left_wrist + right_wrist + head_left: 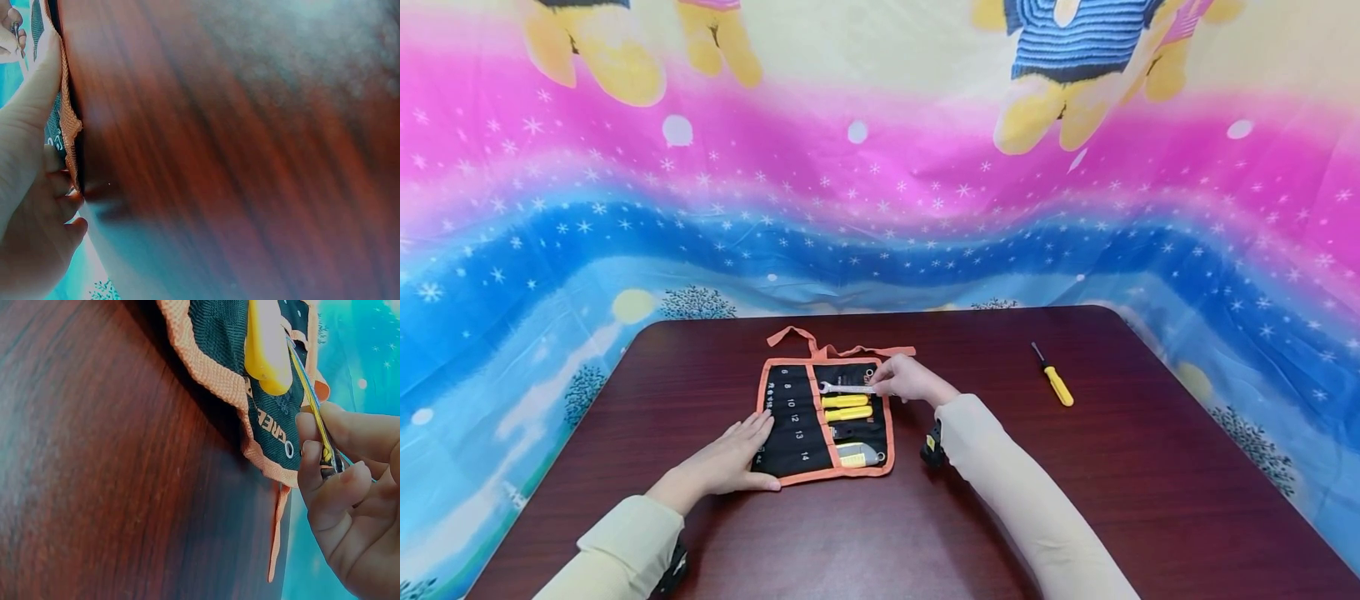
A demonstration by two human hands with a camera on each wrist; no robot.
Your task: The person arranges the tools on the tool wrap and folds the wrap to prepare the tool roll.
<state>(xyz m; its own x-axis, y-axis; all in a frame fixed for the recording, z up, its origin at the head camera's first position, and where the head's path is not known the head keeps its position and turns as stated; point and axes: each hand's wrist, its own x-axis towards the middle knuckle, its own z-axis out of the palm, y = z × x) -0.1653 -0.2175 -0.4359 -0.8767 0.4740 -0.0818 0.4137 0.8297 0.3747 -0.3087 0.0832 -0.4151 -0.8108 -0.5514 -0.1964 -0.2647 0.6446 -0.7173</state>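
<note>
We identify a black pouch [786,437] with orange edging [891,433], a silver wrench [847,389], yellow handles [848,413], a reddish-brown, wood-grained worktop [973,358] and a pink-and-blue, snowflake-patterned backdrop [880,200].

Dark reddish-brown desk [850,542] with rounded far corners, orange-edged black tool pouch [784,446] spread out on it, yellow-handled screwdriver [1058,385] well apart to its right.

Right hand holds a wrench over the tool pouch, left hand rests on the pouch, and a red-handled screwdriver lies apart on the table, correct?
Not quite: the screwdriver on the table has a yellow handle, as the head view shows. Right hand, wrench, left hand and tool pouch are as stated.
</note>
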